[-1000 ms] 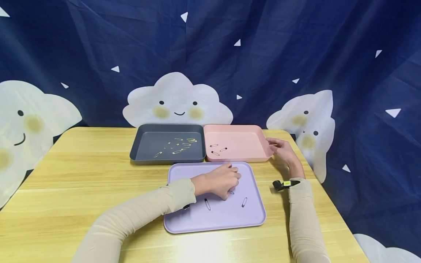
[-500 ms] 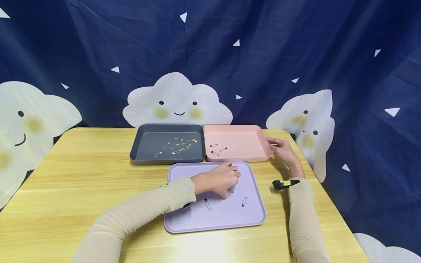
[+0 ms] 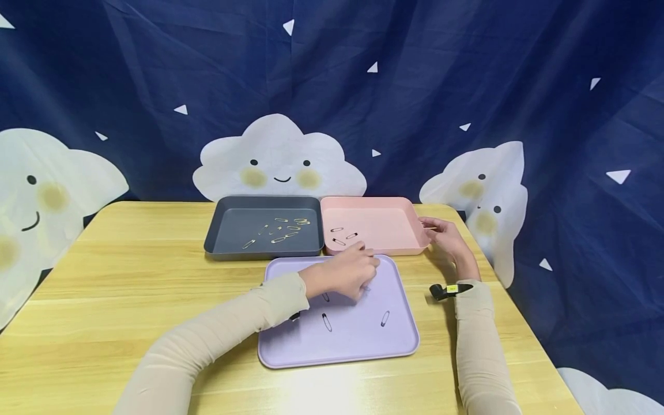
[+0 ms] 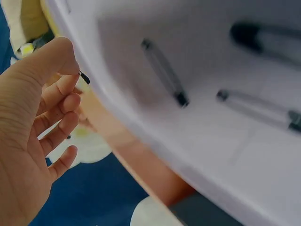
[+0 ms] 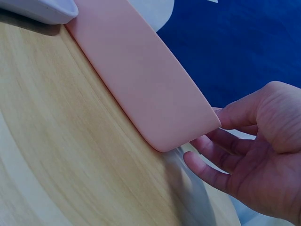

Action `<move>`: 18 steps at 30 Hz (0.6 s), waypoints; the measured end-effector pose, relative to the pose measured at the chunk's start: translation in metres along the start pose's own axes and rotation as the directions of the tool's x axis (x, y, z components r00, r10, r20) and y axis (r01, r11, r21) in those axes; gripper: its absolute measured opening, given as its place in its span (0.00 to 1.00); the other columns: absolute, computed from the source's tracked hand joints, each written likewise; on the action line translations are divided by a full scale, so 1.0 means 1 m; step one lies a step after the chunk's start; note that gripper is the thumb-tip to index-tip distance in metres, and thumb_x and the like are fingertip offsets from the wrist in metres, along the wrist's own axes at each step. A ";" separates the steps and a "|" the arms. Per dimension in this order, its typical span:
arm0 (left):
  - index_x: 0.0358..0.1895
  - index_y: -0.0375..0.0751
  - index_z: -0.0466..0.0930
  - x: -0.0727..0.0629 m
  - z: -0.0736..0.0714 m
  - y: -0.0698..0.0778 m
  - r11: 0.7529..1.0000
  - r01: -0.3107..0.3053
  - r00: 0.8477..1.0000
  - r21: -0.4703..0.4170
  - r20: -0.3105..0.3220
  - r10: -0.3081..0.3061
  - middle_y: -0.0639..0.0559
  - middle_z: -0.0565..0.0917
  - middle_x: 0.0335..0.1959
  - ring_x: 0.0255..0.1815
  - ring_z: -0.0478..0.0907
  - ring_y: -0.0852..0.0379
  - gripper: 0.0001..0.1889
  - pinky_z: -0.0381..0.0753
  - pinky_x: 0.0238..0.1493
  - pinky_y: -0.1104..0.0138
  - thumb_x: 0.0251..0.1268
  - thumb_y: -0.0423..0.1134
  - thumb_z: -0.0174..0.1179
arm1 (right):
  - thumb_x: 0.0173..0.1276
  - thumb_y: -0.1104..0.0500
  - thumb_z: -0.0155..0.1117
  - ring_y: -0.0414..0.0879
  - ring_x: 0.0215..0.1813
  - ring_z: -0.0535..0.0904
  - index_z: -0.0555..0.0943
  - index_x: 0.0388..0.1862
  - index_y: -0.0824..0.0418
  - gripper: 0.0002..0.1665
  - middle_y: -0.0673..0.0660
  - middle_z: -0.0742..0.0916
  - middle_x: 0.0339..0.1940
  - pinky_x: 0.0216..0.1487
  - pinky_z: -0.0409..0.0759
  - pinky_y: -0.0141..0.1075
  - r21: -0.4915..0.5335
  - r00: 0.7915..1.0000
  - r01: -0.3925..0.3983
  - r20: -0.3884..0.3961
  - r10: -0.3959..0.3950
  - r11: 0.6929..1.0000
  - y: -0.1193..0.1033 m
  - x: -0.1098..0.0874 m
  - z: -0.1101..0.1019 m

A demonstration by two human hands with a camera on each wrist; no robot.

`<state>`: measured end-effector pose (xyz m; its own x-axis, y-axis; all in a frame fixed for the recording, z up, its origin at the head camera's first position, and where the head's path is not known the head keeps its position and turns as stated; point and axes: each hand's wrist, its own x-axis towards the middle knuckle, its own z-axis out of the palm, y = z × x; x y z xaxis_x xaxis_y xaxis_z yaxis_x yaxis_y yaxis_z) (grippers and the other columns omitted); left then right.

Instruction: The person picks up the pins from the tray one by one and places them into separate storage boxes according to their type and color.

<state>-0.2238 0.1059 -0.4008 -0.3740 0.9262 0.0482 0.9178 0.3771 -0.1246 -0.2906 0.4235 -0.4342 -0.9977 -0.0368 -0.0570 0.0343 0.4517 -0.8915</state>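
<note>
Your left hand [image 3: 347,272] is over the far part of the lavender tray [image 3: 358,346], its outline in the head view overlapping the front wall of the pink tray [image 3: 378,219]. Its grip is closed on a safety pin [image 4: 85,78], pinched between thumb and forefinger; just the dark end of that pin pokes out in the left wrist view, so you cannot tell how the rest of it lies. Beneath your wrist and nearer you, dark safety pins [image 3: 325,316] lie apart from one another on the lavender tray; three show in the head view, one partly covered by your wrist.

Your right hand [image 3: 446,237] has its grip on the right end of the pink tray, thumb at the rim and fingers spread below it. Dark pins [image 3: 339,242] lie inside, toward the left front corner. Just beside it on the left, the dark gray tray [image 3: 228,230] holds scattered gold safety pins [image 3: 278,240]. All three trays sit on the wood-grain table [image 3: 129,288], before a navy curtain [image 3: 332,57] printed with smiling clouds.
</note>
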 end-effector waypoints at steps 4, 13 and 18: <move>0.22 0.56 0.81 0.001 -0.011 -0.013 0.999 0.034 0.997 -0.015 -0.064 -0.035 0.62 0.81 0.36 0.43 0.72 0.58 0.05 0.69 0.50 0.63 0.47 0.41 0.68 | 0.78 0.68 0.50 0.35 0.48 0.76 0.69 0.74 0.70 0.27 0.74 0.76 0.67 0.45 0.76 0.21 -0.001 1.000 -0.006 0.000 0.006 1.000 0.000 0.000 0.000; 0.23 0.53 0.84 0.005 -0.026 -0.044 0.993 0.112 0.982 -0.047 -0.148 -0.118 0.59 0.81 0.36 0.46 0.74 0.54 0.01 0.69 0.53 0.59 0.43 0.40 0.64 | 0.77 0.68 0.50 0.35 0.48 0.77 0.70 0.73 0.71 0.27 0.75 0.76 0.67 0.47 0.77 0.22 -0.016 1.000 0.003 -0.007 -0.003 1.000 -0.001 0.000 0.001; 0.23 0.54 0.83 0.006 -0.031 -0.055 0.985 0.165 0.971 -0.047 -0.169 -0.171 0.59 0.81 0.37 0.47 0.74 0.54 0.02 0.69 0.55 0.58 0.46 0.41 0.67 | 0.77 0.68 0.51 0.35 0.48 0.77 0.69 0.73 0.71 0.27 0.75 0.76 0.67 0.46 0.77 0.22 -0.006 1.000 -0.001 -0.007 0.001 1.000 -0.004 -0.002 0.002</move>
<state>-0.2724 0.0904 -0.3628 -0.4970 0.8350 0.2361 0.8486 0.5246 -0.0687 -0.2888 0.4195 -0.4317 -0.9981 -0.0300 -0.0542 0.0346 0.4570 -0.8888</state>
